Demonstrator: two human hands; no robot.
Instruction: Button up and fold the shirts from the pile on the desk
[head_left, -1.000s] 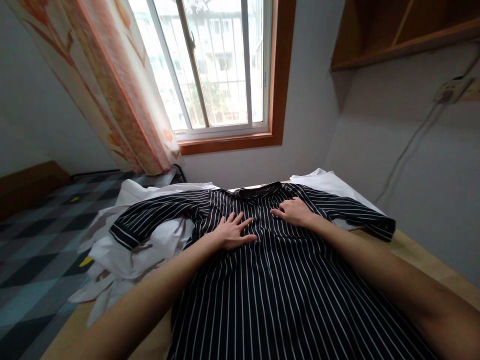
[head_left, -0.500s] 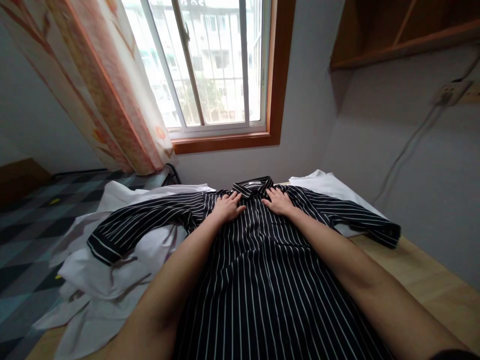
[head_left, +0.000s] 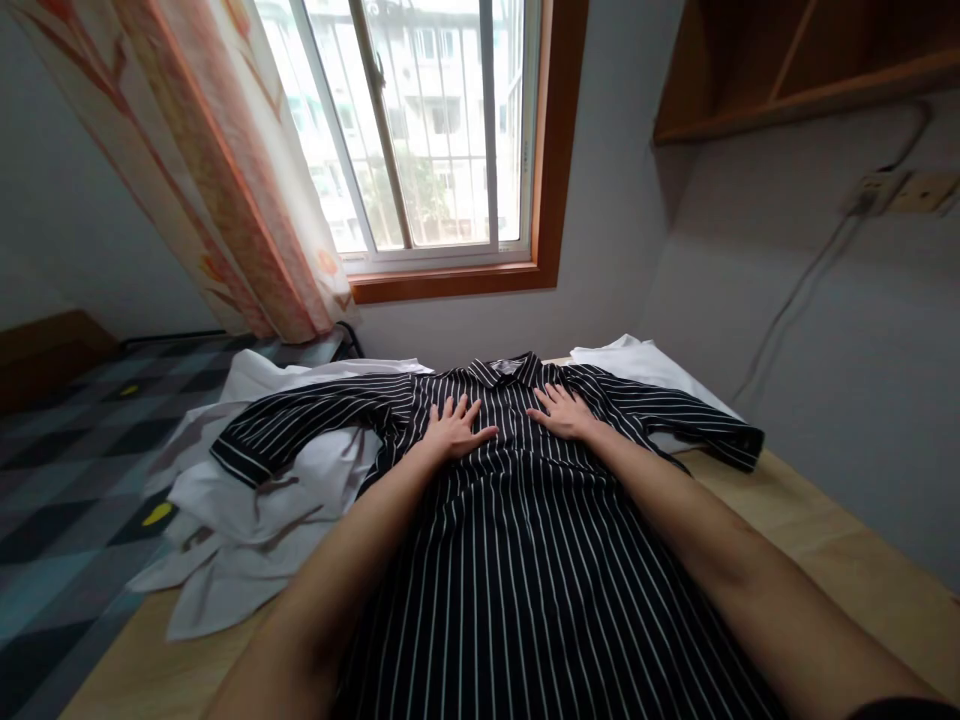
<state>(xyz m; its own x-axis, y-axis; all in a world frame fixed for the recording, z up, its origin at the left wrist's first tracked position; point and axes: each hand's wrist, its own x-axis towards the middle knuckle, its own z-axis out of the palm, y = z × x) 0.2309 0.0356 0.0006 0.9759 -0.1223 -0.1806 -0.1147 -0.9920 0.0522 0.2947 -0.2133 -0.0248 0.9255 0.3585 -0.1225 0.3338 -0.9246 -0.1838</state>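
Note:
A black shirt with white stripes (head_left: 525, 560) lies spread out, its collar toward the window and both sleeves stretched to the sides. My left hand (head_left: 453, 430) rests flat on the left side of its chest, fingers spread. On the other side of the chest, below the collar (head_left: 502, 371), my right hand (head_left: 564, 412) lies flat with its fingers apart. Small wrinkles run across the cloth just beneath both palms. The shirt's lower end runs out of view at the bottom.
Crumpled white cloth (head_left: 277, 490) lies under the left sleeve; more white cloth (head_left: 637, 365) is behind the right one. The wooden tabletop (head_left: 825, 540) borders a checked bedspread (head_left: 67, 500). A curtain (head_left: 247, 200), a window and a wall shelf (head_left: 750, 110) stand beyond.
Both hands have slid down from beside the collar to the chest, toward me, with fingers more spread. The collar now lies flatter. The view has shifted slightly.

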